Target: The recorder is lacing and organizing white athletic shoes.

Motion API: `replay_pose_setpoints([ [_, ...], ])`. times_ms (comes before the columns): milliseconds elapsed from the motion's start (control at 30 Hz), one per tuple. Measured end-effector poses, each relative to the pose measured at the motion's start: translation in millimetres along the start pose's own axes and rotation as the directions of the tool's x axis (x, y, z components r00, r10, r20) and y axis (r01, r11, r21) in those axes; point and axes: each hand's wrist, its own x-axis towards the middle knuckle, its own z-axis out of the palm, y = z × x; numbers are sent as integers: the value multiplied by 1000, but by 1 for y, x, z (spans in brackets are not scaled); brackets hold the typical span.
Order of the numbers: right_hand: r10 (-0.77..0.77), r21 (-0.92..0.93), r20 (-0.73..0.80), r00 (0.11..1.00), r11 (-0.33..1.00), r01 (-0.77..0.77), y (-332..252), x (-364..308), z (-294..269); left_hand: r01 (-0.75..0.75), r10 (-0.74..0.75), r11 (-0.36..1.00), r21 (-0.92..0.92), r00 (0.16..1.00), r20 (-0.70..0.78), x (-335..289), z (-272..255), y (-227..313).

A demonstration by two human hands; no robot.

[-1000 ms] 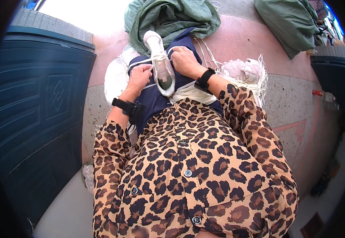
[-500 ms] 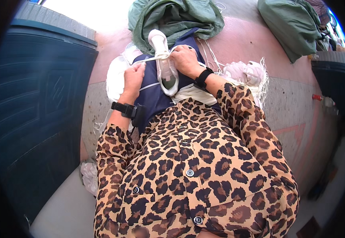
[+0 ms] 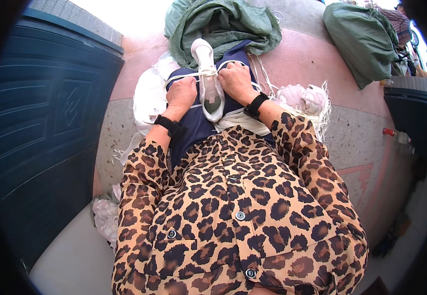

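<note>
- I have the white shoe [image 3: 212,104] in the middle of my head view, lying on the dark blue cloth [image 3: 190,129] over the person's lap, toe pointing away and opening toward the torso.
- White laces [image 3: 207,73] cross the shoe's upper and run out to both sides.
- On my left, the left hand [image 3: 182,92] is just beside the shoe; its grip is narrow, fingers curled around the laces, though the exact pinch is hidden from me.
- The right hand [image 3: 236,81] sits against the shoe's other side; its grip is closed on the laces, with a loop arching over the knuckles.
- A black strap [image 3: 171,126] wraps the left wrist, another black band [image 3: 256,104] the right.
- I see a bundle of cream laces [image 3: 245,121] across the lap, nearer the torso.
- White shoes [image 3: 148,98] lie left of the lap, a pale pink pile [image 3: 303,98] right of it.
- A green sack [image 3: 223,27] stands beyond the toe.
</note>
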Motion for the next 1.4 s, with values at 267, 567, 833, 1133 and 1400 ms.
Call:
replay_pose_setpoints([
  [267,-3,-28,36,999,1000,4,-13,-5,-11,-176,175,967,184,984,19,9,-8,16],
  [567,36,-18,198,980,999,-34,5,0,-4,-199,232,933,299,969,-81,0,12,21],
  [833,11,118,246,969,992,-41,13,-1,-5,-321,338,931,175,938,-74,22,-3,17],
  [1133,20,187,108,994,981,-40,1,-2,3,112,64,951,-287,839,541,99,4,63],
  [1400,-135,166,72,988,979,122,-9,1,-8,405,75,640,-653,813,577,97,-26,61],
])
